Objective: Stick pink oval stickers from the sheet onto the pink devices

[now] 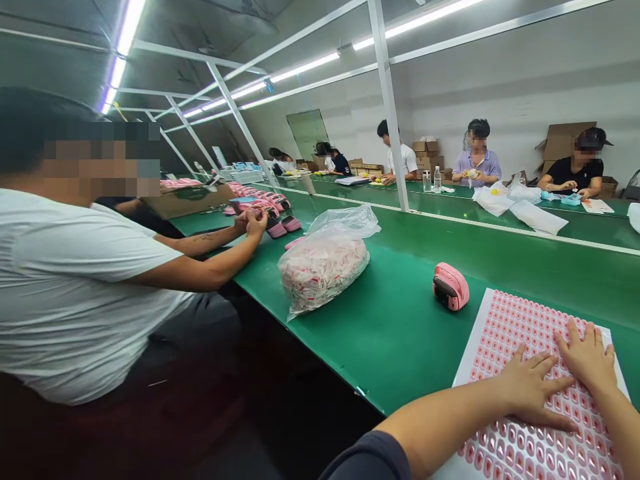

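Note:
A white sheet point(475, 331) covered with rows of small pink-and-red oval pieces lies at the right on the green table. My left hand point(533, 387) rests flat on it, fingers spread, holding nothing. Just to the right and a little farther back, my right hand point(590, 353) also lies on the sheet with its fingers apart. A small pink pouch point(451, 287) with a dark front stands beyond the sheet's left corner, touched by neither hand.
A clear plastic bag point(325, 267) full of small pieces sits mid-table. At the left, a person in a white shirt point(85, 280) handles something near several pink pouches point(276, 228). More people work across the green table point(400, 333), beyond a metal frame point(387, 100).

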The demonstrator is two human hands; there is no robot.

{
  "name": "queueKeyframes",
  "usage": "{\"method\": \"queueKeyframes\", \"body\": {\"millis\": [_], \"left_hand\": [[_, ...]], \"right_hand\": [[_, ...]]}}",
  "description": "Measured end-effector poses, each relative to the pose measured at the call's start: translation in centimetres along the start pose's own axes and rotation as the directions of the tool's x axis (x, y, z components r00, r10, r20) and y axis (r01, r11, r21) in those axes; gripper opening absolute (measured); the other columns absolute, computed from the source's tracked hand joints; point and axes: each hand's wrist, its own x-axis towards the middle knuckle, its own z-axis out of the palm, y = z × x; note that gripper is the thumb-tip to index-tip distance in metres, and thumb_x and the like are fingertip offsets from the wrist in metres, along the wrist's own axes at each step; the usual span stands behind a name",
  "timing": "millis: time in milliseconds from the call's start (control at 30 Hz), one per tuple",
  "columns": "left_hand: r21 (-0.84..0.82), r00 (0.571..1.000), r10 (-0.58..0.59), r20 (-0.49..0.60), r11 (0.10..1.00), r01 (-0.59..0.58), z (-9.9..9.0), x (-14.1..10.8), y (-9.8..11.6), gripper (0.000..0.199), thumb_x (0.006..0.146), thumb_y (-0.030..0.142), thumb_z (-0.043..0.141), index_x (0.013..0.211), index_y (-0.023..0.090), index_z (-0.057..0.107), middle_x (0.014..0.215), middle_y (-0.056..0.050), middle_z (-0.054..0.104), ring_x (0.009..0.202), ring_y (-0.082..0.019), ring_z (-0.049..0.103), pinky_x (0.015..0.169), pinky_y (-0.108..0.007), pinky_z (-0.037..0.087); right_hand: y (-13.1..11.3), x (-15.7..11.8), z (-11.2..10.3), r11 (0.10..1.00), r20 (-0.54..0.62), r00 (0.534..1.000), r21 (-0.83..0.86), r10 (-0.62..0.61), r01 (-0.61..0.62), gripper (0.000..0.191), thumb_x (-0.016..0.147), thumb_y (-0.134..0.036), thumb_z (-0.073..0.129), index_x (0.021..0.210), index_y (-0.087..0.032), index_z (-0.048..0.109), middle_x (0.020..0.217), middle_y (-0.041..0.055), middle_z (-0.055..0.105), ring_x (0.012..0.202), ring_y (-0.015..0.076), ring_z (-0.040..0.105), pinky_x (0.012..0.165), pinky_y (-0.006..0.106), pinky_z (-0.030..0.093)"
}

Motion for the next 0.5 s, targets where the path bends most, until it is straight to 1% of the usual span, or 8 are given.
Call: {"method": "queueKeyframes", "body": {"millis": [133, 233, 367, 433, 500], "left_hand": [[-0.008, 0.999, -0.015, -0.028, 1.000, 0.015, -0.1, 0.4, 0.1, 0.074, 0.080, 0.066, 0.031, 0.139, 0.023, 0.021, 0.148, -0.015, 0.013, 0.136, -0.026, 0.008, 0.105, -0.055, 0.006], [-0.011, 0.997, -0.024, -0.069, 1.000, 0.023, -0.3, 1.1, -0.2, 0.065, 0.083, 0.060, 0.031, 0.137, 0.023, 0.026, 0.148, -0.011, 0.017, 0.136, -0.024, 0.010, 0.106, -0.053, 0.006], [0.016, 0.992, -0.033, -0.121, 0.999, 0.035, -0.5, 2.0, -0.9, 0.050, 0.086, 0.053, 0.036, 0.129, 0.027, 0.040, 0.147, -0.006, 0.024, 0.133, -0.021, 0.021, 0.107, -0.050, 0.008], [0.015, 0.988, -0.038, -0.150, 0.999, 0.041, -0.6, 2.4, -1.3, 0.047, 0.085, 0.051, 0.039, 0.126, 0.027, 0.042, 0.144, -0.004, 0.031, 0.131, -0.019, 0.028, 0.108, -0.049, 0.009], [0.015, 0.984, -0.045, -0.171, 0.999, 0.048, -0.8, 2.7, -1.8, 0.045, 0.086, 0.046, 0.042, 0.126, 0.025, 0.041, 0.139, -0.004, 0.039, 0.127, -0.017, 0.033, 0.108, -0.046, 0.010]], "right_hand": [[0.1, 0.0, 0.3, 1.000, -0.018, 1.000, 0.018, 0.000, 0.000, 0.061, 0.087, -0.046, 0.021, 0.138, -0.014, 0.029, 0.141, 0.0234, 0.025, 0.131, 0.0345, 0.025, 0.101, 0.052, 0.019], [0.3, 0.1, 0.5, 1.000, -0.039, 0.999, 0.025, -0.014, 0.015, 0.062, 0.086, -0.047, 0.021, 0.137, -0.014, 0.029, 0.140, 0.0230, 0.028, 0.131, 0.0345, 0.025, 0.101, 0.053, 0.020], [0.4, 0.2, 0.7, 0.999, -0.049, 0.998, 0.037, -0.026, 0.028, 0.062, 0.084, -0.047, 0.023, 0.136, -0.013, 0.031, 0.140, 0.0229, 0.028, 0.131, 0.0346, 0.024, 0.100, 0.054, 0.021], [0.5, 0.3, 0.9, 0.998, -0.058, 0.998, 0.051, -0.023, 0.026, 0.062, 0.084, -0.046, 0.023, 0.136, -0.013, 0.031, 0.141, 0.0226, 0.027, 0.131, 0.0345, 0.023, 0.100, 0.054, 0.021], [0.5, 0.3, 1.0, 0.997, -0.074, 0.997, 0.067, -0.021, 0.026, 0.062, 0.084, -0.046, 0.022, 0.136, -0.013, 0.031, 0.141, 0.0220, 0.026, 0.132, 0.0344, 0.023, 0.101, 0.055, 0.020]]}}
